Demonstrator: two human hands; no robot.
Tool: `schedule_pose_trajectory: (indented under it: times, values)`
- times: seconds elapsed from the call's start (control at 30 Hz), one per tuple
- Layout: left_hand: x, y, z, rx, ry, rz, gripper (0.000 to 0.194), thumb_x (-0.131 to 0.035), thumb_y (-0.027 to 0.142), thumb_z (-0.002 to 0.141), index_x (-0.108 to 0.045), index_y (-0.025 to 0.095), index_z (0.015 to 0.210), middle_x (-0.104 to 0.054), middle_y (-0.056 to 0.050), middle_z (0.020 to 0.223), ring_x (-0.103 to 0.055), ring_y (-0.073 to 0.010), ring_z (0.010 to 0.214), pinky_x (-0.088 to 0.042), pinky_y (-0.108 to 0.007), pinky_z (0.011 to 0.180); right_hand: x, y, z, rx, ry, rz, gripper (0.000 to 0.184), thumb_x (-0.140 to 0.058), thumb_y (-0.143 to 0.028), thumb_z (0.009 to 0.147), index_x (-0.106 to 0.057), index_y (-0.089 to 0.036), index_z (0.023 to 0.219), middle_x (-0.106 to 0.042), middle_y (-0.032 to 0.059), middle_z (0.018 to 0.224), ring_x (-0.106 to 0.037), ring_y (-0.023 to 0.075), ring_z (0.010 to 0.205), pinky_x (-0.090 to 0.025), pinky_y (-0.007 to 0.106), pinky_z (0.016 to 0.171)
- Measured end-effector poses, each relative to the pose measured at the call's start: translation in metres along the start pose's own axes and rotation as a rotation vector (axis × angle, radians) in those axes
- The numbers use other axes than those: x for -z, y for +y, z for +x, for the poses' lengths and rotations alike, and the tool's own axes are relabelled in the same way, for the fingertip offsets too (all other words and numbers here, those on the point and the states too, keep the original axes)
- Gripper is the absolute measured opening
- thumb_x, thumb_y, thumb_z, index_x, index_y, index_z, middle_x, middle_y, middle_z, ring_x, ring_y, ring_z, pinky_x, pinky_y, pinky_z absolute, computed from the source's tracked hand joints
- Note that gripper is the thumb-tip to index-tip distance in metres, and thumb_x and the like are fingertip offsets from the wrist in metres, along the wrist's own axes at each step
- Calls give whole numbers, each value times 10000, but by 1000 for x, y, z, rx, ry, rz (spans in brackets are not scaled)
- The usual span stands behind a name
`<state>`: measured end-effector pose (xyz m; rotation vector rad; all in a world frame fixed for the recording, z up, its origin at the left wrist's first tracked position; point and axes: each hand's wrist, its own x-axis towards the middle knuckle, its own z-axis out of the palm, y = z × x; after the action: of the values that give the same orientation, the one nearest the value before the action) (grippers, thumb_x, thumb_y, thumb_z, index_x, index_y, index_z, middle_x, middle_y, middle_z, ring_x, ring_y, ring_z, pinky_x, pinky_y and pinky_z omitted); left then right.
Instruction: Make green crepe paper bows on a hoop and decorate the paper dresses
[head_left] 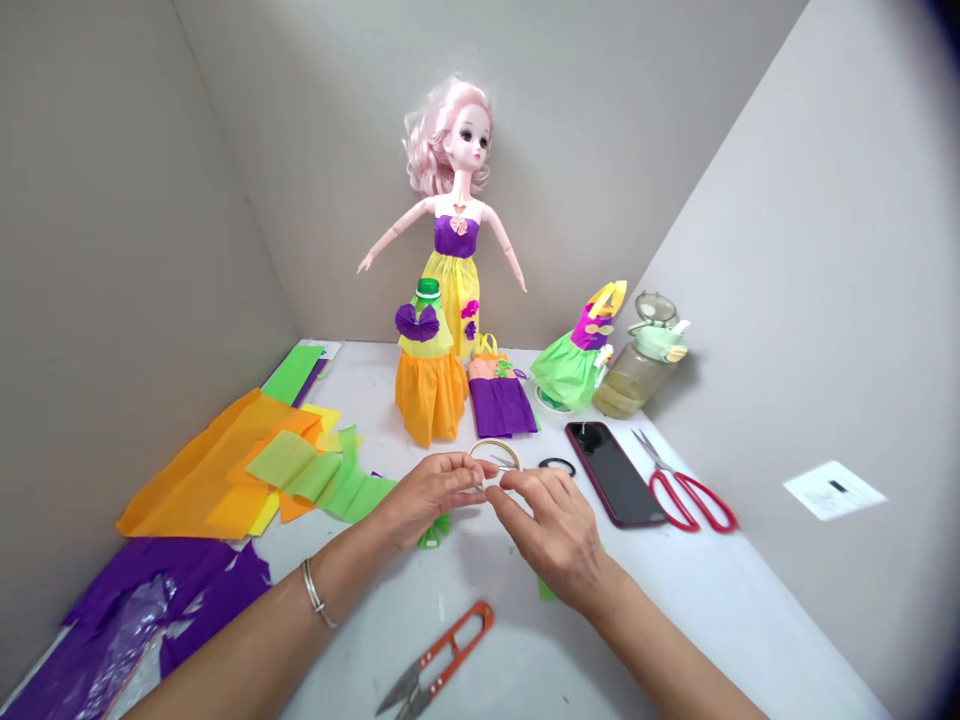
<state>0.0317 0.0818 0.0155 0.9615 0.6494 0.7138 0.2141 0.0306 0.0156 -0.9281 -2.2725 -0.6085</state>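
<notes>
A thin gold hoop (pixel 495 456) stands upright between my hands, and its lower edge is partly hidden by my fingers. My left hand (pixel 435 492) and my right hand (pixel 551 530) pinch it from either side, their fingertips almost meeting. Small scissors (pixel 504 462) lie just behind the hoop, and a black hair tie (pixel 559 465) lies close to my right fingers. A scrap of green crepe paper (pixel 433 532) sits just below my left hand. Orange-handled thread snips (pixel 439 660) lie on the white table (pixel 495 640) below both hands.
A pink-haired doll (pixel 450 200) in a paper dress stands at the back among paper dresses. A phone (pixel 613 473), red scissors (pixel 686 495) and a glass jar (pixel 639 360) lie to the right. Orange, green and purple paper sheets (pixel 217 480) spread left. Grey walls surround the table.
</notes>
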Motion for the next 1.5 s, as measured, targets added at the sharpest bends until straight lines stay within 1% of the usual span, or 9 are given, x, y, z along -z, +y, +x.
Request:
schedule_pose_trajectory:
  times: [0.4,0.67,0.9,1.0,1.07,1.13,1.27,1.37,1.5]
  values:
    - [-2,2,0,32,12,-24,225,-764,309,681,-617,138,696,-650,-109,1065,-577,-210,1005,-458,-331,894,-1,1,-2,31,-13,-8,191,-575,-42,864,-596,-109,1042,-684,139,979,-577,214,820,-415,364,702]
    - [-1,1,0,35,-15,-13,224,-751,318,705,-667,129,789,-663,-99,1036,-601,-193,953,-452,-346,913,1,2,-1,56,-9,8,216,-548,-53,883,-597,-105,1087,-680,147,979,-582,225,860,-422,373,733]
    - [-1,0,1,32,-14,32,241,-752,345,693,-639,141,752,-653,-105,1070,-592,-226,1039,-452,-361,935,-1,2,-4,41,-11,39,222,-567,-56,871,-598,-126,1080,-684,123,958,-575,212,840,-418,366,729]
    - [8,7,2,-18,37,223,248,-707,367,723,-653,153,836,-633,-107,1164,-577,-242,1102,-425,-362,970,-1,-1,-2,-115,31,141,197,-583,-54,857,-617,-169,1013,-666,87,894,-566,205,825,-421,355,731]
    - [19,14,1,-101,90,462,234,-658,358,750,-652,167,884,-636,-88,1166,-583,-235,1090,-422,-341,959,-1,-3,2,-309,62,298,140,-569,-71,866,-624,-189,918,-636,69,848,-561,193,803,-434,337,723]
    - [31,22,-2,-138,121,725,206,-606,326,768,-644,177,904,-645,-72,1127,-598,-228,1043,-444,-323,905,0,-4,6,-519,33,514,114,-552,-113,882,-615,-199,844,-608,49,811,-553,171,751,-446,307,692]
    - [51,28,-10,-17,33,1175,184,-529,276,771,-654,205,885,-670,-32,939,-612,-201,876,-455,-277,765,-4,-7,8,-859,-106,893,74,-595,-205,861,-623,-212,929,-591,6,763,-528,136,650,-444,263,616]
    - [59,23,-14,65,2,1292,158,-514,246,749,-634,199,840,-646,-26,845,-596,-183,751,-425,-255,645,-11,-13,6,-971,-158,1089,232,-601,-228,848,-598,-223,1080,-591,-7,772,-518,125,636,-447,254,607]
    - [56,15,-11,81,-30,1283,195,-529,269,735,-615,191,891,-627,-29,859,-584,-179,742,-409,-243,606,-18,-21,5,-979,-161,1186,435,-588,-212,837,-495,-232,1261,-613,-1,820,-506,120,629,-449,266,614]
